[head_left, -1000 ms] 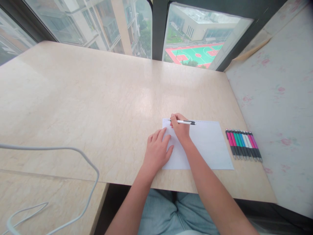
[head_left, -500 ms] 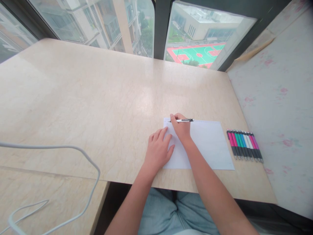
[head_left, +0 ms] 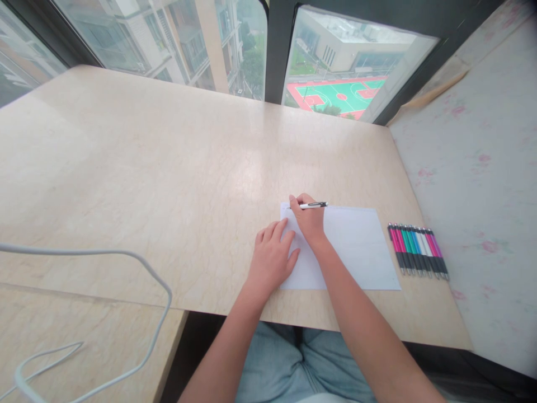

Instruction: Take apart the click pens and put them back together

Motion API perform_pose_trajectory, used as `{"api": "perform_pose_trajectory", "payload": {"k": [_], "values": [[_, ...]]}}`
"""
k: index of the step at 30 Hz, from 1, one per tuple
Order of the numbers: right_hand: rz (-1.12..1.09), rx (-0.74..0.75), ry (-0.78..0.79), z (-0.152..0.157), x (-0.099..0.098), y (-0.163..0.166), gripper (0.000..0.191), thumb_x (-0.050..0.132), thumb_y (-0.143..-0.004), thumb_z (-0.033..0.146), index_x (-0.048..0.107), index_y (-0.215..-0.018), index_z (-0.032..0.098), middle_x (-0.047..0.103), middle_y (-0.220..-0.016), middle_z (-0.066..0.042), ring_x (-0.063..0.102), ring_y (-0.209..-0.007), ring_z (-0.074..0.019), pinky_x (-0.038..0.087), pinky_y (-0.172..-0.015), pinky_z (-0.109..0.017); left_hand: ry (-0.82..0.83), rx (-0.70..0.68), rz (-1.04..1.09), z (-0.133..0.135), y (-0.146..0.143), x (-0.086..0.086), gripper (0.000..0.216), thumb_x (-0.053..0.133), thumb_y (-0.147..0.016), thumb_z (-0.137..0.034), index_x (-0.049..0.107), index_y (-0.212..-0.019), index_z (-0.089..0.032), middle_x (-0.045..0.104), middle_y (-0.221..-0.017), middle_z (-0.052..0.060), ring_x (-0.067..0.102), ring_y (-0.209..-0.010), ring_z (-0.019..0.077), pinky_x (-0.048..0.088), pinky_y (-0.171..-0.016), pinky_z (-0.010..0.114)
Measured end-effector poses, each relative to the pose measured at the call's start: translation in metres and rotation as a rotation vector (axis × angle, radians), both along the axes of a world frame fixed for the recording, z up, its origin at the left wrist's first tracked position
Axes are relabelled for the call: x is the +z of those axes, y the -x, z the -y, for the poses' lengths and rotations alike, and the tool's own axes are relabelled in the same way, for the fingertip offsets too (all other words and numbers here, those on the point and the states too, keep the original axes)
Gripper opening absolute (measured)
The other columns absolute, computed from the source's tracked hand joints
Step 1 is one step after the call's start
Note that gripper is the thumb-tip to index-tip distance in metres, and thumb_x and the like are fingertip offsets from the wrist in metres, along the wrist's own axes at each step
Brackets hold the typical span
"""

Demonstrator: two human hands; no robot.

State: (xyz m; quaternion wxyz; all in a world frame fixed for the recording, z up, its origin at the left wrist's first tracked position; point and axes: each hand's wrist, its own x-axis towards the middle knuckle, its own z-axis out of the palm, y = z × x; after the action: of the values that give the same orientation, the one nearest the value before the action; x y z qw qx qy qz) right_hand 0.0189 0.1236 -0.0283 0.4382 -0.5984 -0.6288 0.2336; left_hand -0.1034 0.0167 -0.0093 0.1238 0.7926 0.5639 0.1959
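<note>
A white sheet of paper (head_left: 356, 252) lies on the beige marble-look table (head_left: 168, 168) near its front edge. My right hand (head_left: 309, 219) is closed round a white pen with a black end (head_left: 312, 205), whose tip rests at the sheet's top left corner. My left hand (head_left: 272, 256) lies flat with fingers apart on the sheet's left edge, holding nothing. A row of several coloured pens (head_left: 418, 249) lies to the right of the sheet, untouched.
A white cable (head_left: 126, 263) loops over the table's front left and a lower ledge. Windows run along the far edge. A floral-patterned wall (head_left: 482, 168) borders the table on the right. My knees in jeans (head_left: 289, 369) show below the front edge.
The pen in my right hand has tilted slightly, its black end drawing in toward the left. My left hand stays put on the paper.
</note>
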Motion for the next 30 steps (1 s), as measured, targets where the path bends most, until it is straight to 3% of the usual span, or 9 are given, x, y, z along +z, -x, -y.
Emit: {"api": "perform_pose_trajectory", "payload": {"k": [22, 30], "values": [[0.064, -0.010, -0.037, 0.0012, -0.0022, 0.0006, 0.036, 0.052, -0.091, 0.038, 0.045, -0.059, 0.022, 0.050, -0.054, 0.004, 0.042, -0.051, -0.0117, 0.033, -0.056, -0.027, 0.004, -0.004, 0.008, -0.0002, 0.0006, -0.0006, 0.028, 0.056, -0.091, -0.032, 0.056, -0.117, -0.022, 0.048, -0.147, 0.014, 0.043, -0.134, 0.0331, 0.038, -0.105, 0.052], [0.044, -0.055, -0.017, 0.0021, 0.0004, -0.0006, 0.036, 0.052, -0.092, 0.039, 0.050, -0.061, 0.022, 0.055, -0.057, 0.002, 0.047, -0.054, -0.0127, 0.035, -0.057, -0.027, 0.002, -0.004, 0.003, -0.0006, 0.0003, -0.0007, 0.029, 0.056, -0.091, -0.032, 0.056, -0.118, -0.022, 0.048, -0.147, 0.014, 0.042, -0.134, 0.0334, 0.038, -0.105, 0.053]]}}
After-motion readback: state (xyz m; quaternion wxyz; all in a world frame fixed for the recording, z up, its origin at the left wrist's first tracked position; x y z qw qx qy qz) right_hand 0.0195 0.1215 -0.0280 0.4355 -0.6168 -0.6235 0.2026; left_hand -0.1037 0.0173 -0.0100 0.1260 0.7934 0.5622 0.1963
